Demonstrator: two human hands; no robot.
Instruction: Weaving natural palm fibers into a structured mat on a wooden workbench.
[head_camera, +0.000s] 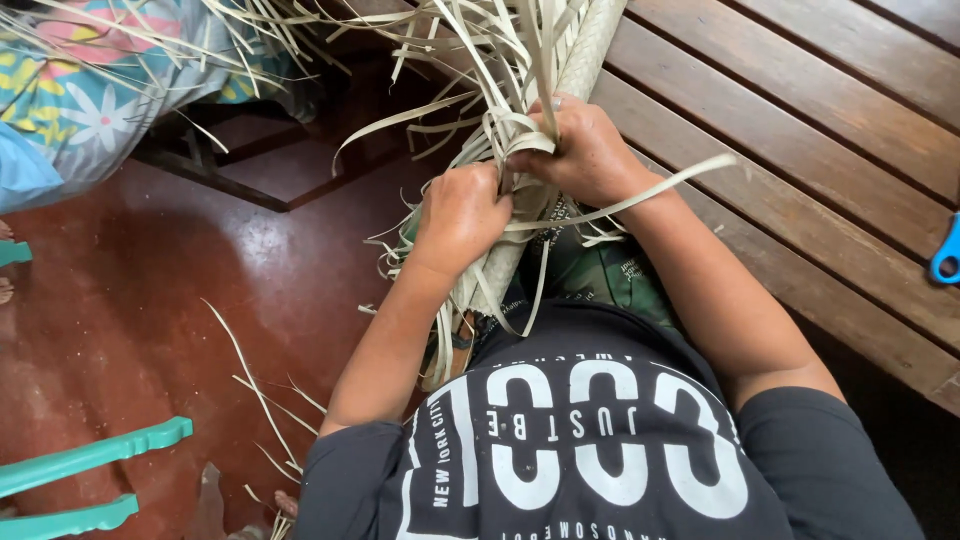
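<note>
A long woven mat of pale dried leaf strips (585, 60) runs from my lap up and away, with many loose strips (470, 60) fanning out at its edge. My left hand (460, 215) is closed on the mat's edge and a bunch of strips at the middle of the view. Just to the right and slightly higher, my right hand (585, 150) pinches and folds a few strips (520, 140) against the weave. One loose strip (680, 180) arcs over my right wrist.
A slatted brown wooden bench (800, 150) fills the right side, with a blue plastic tool (947, 255) at its edge. The floor (150, 300) is glossy red-brown with stray strips. A teal chair frame (90, 470) and floral cloth (90, 90) lie left.
</note>
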